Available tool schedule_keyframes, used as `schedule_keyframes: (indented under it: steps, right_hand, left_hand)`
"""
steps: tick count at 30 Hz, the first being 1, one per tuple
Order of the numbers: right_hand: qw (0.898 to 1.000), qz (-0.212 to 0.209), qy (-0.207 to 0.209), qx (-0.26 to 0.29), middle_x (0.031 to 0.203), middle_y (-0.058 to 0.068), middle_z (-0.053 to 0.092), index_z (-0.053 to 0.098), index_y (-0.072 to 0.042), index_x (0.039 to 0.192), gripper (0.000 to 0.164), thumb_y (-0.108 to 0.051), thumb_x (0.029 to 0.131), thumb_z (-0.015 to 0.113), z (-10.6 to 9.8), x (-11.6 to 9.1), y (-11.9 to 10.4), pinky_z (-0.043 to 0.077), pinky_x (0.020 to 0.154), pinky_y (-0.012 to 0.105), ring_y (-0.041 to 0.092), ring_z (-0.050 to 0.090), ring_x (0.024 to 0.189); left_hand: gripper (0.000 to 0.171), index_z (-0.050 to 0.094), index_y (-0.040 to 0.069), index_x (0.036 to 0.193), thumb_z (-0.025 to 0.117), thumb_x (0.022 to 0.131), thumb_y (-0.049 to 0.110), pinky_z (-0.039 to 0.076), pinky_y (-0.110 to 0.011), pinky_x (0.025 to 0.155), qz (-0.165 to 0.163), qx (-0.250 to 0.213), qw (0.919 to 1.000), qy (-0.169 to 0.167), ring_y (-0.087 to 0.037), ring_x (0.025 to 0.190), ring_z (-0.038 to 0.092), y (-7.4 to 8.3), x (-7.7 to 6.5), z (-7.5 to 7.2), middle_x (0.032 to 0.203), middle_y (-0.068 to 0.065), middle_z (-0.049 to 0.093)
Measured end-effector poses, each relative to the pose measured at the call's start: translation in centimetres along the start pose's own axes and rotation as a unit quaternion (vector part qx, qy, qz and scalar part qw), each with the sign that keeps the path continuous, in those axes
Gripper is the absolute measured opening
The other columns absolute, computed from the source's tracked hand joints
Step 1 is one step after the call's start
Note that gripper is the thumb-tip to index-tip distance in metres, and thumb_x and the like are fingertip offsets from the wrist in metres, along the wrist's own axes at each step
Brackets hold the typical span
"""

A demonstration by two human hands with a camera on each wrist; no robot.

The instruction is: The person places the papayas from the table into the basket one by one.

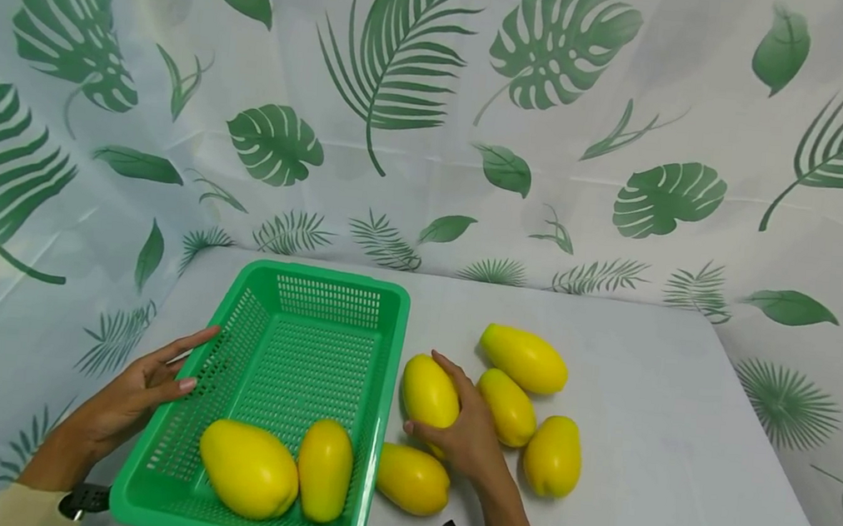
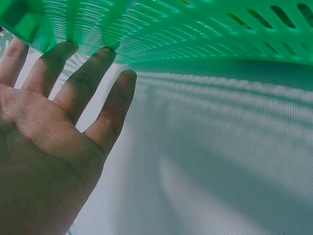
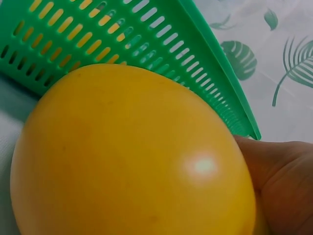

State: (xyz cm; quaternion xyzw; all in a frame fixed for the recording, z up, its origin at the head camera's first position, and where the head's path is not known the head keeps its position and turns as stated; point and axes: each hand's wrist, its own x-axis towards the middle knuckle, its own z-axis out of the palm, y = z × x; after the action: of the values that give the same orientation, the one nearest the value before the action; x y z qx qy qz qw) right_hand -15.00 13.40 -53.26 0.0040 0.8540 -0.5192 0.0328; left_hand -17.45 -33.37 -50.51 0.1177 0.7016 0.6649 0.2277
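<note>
My right hand (image 1: 470, 434) holds a yellow papaya (image 1: 429, 389) just right of the green basket (image 1: 398, 353), thumb on its near left side and fingers over its far side. Another papaya (image 1: 413, 481) lies nearer me, against the basket's right wall. In the right wrist view a large papaya (image 3: 132, 152) hides much of the scene, with part of the right hand (image 3: 286, 181) beside it. The left hand (image 1: 131, 400) is at the basket's left rim. Its fingers look straight in the left wrist view, with fingertips (image 2: 105, 51) right at the slotted wall.
Inside the basket, a large papaya (image 1: 249, 469) and a slimmer papaya (image 1: 324, 470) lie at the near end. Right of my right hand are a green-tipped papaya (image 1: 526, 360), a middle papaya (image 1: 508, 408) and a short papaya (image 1: 553, 457). A leaf-print curtain (image 1: 431, 155) stands behind the white table (image 1: 676, 452).
</note>
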Motion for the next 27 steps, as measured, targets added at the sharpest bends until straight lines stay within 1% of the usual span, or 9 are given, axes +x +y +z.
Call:
schedule_keyframes:
  steps: [5,10,13,20,23,27]
  right_hand:
    - [1.0,0.005,0.007,0.003,0.155,-0.004,0.056,0.043,-0.044,0.161,0.105,-0.025,0.073,0.097,0.2,0.0,0.1,0.05,0.101,0.046,0.024,0.059,0.121]
    - [1.0,0.013,0.02,0.008,0.158,-0.004,0.055,0.043,-0.042,0.161,0.103,-0.025,0.074,0.095,0.3,-0.1,0.0,0.05,0.104,0.048,0.025,0.059,0.124]
    - [1.0,0.017,0.023,0.011,0.16,-0.005,0.052,0.043,-0.045,0.16,0.101,-0.027,0.075,0.094,0.2,-0.1,-0.3,0.05,0.104,0.048,0.025,0.058,0.126]
    - [0.999,0.008,0.025,0.031,0.161,-0.009,0.051,0.041,-0.054,0.157,0.098,-0.028,0.077,0.093,-0.4,-0.2,-1.8,0.05,0.1,0.043,0.024,0.058,0.125]
    - [0.999,0.005,0.031,0.044,0.161,-0.01,0.051,0.041,-0.057,0.155,0.098,-0.026,0.078,0.093,-0.8,-0.5,-2.7,0.051,0.101,0.043,0.025,0.058,0.125]
    - [0.998,-0.003,0.041,0.053,0.161,-0.012,0.051,0.041,-0.057,0.155,0.1,-0.022,0.078,0.094,-1.3,-0.7,-3.6,0.052,0.104,0.045,0.024,0.058,0.126]
  left_hand:
    - [0.071,0.019,0.022,0.173,0.048,0.111,0.002,-0.015,-0.093,0.106,0.003,-0.001,1.0,-0.001,-0.053,0.153,-0.037,-0.2,0.1,0.0,0.18,0.012,0.002]
    - [0.07,0.019,0.02,0.173,0.046,0.111,0.001,-0.017,-0.092,0.106,0.013,-0.003,0.9999,-0.006,-0.051,0.154,-0.037,-0.3,0.2,0.0,0.18,0.013,0.004]
    - [0.07,0.019,0.019,0.173,0.046,0.111,0.0,-0.018,-0.091,0.107,0.016,-0.004,0.9998,-0.007,-0.05,0.154,-0.037,-0.3,0.3,0.0,0.18,0.013,0.005]
    - [0.071,0.019,0.02,0.173,0.047,0.111,0.001,-0.019,-0.09,0.107,0.016,-0.003,0.9999,-0.003,-0.051,0.154,-0.037,-0.2,0.2,-0.2,0.18,0.013,0.005]
    - [0.071,0.019,0.019,0.173,0.046,0.111,0.001,-0.02,-0.09,0.107,0.019,-0.003,0.9998,-0.004,-0.052,0.153,-0.037,-0.1,0.1,-0.1,0.18,0.013,0.004]
    - [0.071,0.018,0.02,0.173,0.046,0.111,0.001,-0.019,-0.09,0.107,0.021,-0.003,0.9998,-0.006,-0.052,0.154,-0.037,-0.1,0.1,0.0,0.18,0.014,0.005]
